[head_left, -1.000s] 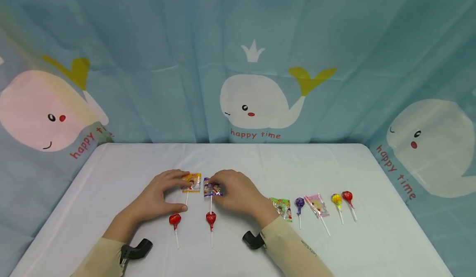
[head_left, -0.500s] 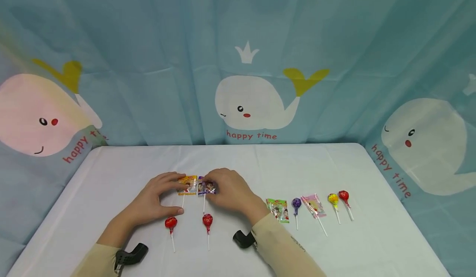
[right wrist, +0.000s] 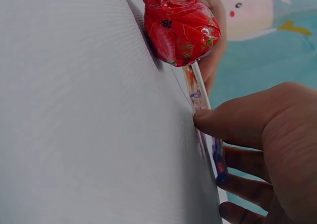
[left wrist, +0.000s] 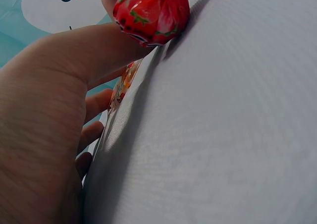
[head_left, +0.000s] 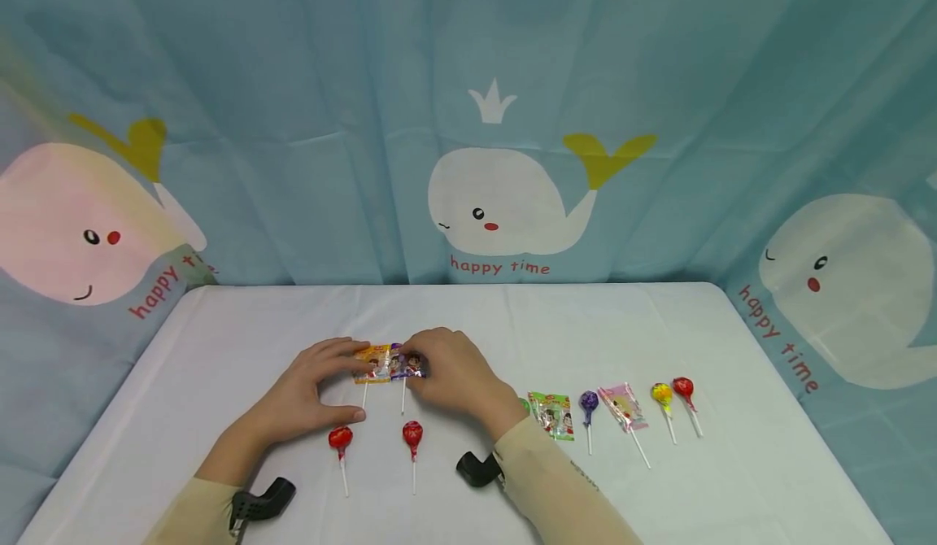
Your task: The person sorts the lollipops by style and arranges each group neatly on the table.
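Orange-wrapped lollipop (head_left: 381, 360): laid on the white-covered counter (head_left: 410, 521), touched by the loosely spread fingers of the left hand (head_left: 302, 389), whose thumb is held apart. Purple-wrapped lollipop (head_left: 398, 364): set against it on the right, pinched by the right hand (head_left: 452, 372). Two red lollipops (head_left: 412, 433): placed nearer the front, well apart from each other. To the right, arranged in a loose row: green packet (head_left: 552, 416), purple round lollipop (head_left: 589, 401), pink-wrapped lollipop (head_left: 623, 405), yellow lollipop (head_left: 662, 394), red lollipop (head_left: 683, 388).
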`<state>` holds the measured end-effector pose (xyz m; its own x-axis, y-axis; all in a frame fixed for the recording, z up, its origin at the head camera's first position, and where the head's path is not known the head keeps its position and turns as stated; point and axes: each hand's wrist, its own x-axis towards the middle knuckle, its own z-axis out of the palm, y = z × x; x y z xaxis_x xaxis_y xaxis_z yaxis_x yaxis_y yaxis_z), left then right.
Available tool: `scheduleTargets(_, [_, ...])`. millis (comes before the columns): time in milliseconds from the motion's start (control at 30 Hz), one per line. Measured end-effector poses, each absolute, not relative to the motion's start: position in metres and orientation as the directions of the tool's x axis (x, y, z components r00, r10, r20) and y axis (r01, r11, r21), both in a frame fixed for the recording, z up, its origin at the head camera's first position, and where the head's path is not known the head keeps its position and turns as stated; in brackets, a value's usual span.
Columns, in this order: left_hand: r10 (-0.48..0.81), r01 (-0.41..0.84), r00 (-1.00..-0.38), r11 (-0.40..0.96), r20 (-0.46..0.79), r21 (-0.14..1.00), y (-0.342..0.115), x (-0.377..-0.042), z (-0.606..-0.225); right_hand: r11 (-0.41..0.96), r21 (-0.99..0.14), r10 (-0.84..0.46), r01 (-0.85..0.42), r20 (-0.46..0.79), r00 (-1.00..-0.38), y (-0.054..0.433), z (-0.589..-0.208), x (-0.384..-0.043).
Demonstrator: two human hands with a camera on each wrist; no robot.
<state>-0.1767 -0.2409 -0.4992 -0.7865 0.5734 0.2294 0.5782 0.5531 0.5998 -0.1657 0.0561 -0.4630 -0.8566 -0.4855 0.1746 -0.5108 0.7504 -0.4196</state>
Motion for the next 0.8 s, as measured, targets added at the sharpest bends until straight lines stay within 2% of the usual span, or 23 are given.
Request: scheduleTargets(800, [0.569, 0.583, -0.788, 0.562, 0.237, 0.587, -0.2393, -0.1747, -0.4989, 0.764, -0.387, -0.5, -0.516, 0.15, -0.853, 0.0599, -0.4672, -0.1624])
